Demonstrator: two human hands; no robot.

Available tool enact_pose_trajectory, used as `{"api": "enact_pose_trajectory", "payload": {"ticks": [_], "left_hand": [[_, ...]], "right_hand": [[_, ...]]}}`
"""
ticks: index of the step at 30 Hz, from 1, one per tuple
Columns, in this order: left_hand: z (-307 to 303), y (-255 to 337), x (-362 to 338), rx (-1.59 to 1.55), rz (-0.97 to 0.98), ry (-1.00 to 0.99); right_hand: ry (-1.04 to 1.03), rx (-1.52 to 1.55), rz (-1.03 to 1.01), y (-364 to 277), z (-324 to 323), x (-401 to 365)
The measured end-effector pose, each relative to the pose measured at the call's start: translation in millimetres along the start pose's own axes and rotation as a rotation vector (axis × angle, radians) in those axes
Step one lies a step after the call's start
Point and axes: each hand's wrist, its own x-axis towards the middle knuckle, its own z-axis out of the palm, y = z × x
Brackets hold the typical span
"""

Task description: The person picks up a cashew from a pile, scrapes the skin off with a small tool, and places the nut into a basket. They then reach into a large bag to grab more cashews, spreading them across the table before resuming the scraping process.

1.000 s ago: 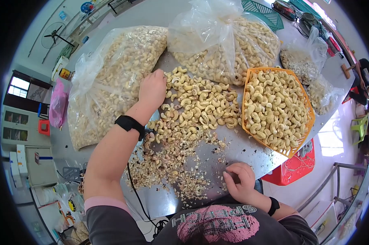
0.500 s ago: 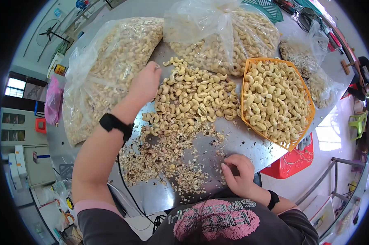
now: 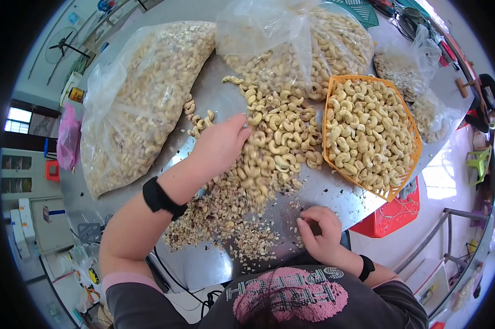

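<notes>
My left hand point(image 3: 222, 143) is over the left part of a loose pile of cashew nuts point(image 3: 283, 129), touching nuts. Its fingers are closed together; whatever they hold, if anything, is hidden. Nuts just below it are blurred by motion. On the near side of the pile lie small broken bits and skins point(image 3: 214, 222). My right hand point(image 3: 321, 233) rests at the table's near edge, fingers loosely curled, with a gap between thumb and forefinger and nothing visible in it.
An orange basket point(image 3: 326, 118) heaped with cashews stands right of the pile. Clear plastic bags of cashews lie at the left point(image 3: 149, 104) and back point(image 3: 269, 38). Smaller bags point(image 3: 403, 71) lie at the far right. A red stool point(image 3: 390, 216) is below the metal table's point(image 3: 335, 192) edge.
My left hand has moved right and toward me from beside the left bag into the pile. Nuts have shifted toward me, exposing metal behind the hand. My right hand has stayed still.
</notes>
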Motion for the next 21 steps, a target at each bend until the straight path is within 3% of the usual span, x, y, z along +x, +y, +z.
{"api": "enact_pose_trajectory", "payload": {"ticks": [2, 4, 5, 7, 8, 10, 13, 21], "left_hand": [[-4.9, -10.0, -4.4, -0.071, 0.023, -0.016], [-17.3, -28.9, 1.6, 0.084, -0.021, 0.205], [-20.4, -44.4, 7.1, 0.084, -0.023, 0.209], [-19.4, -73.2, 19.0, 0.358, 0.084, 0.375], [-21.2, -72.0, 22.0, 0.358, 0.084, 0.378], [-20.6, -65.8, 25.5, 0.305, -0.092, 0.253], [-21.5, -44.5, 16.0, 0.205, -0.114, 0.175], [-30.8, -66.2, 35.1, 0.372, -0.062, 0.252]], "right_hand": [[-0.002, 0.002, -0.004, 0.0, 0.4, 0.0], [0.009, -0.014, -0.020, -0.7, 0.7, 0.1], [0.007, -0.013, -0.023, -0.8, 0.8, 0.1], [0.006, -0.010, -0.014, -1.1, 0.8, -0.1], [0.006, -0.010, -0.017, -2.0, 0.8, 0.7], [0.015, -0.002, 0.014, -4.4, 0.3, 0.9], [0.034, -0.001, -0.005, -1.1, 1.0, -0.7], [0.033, -0.011, -0.034, -1.3, 1.9, 2.1]]}}
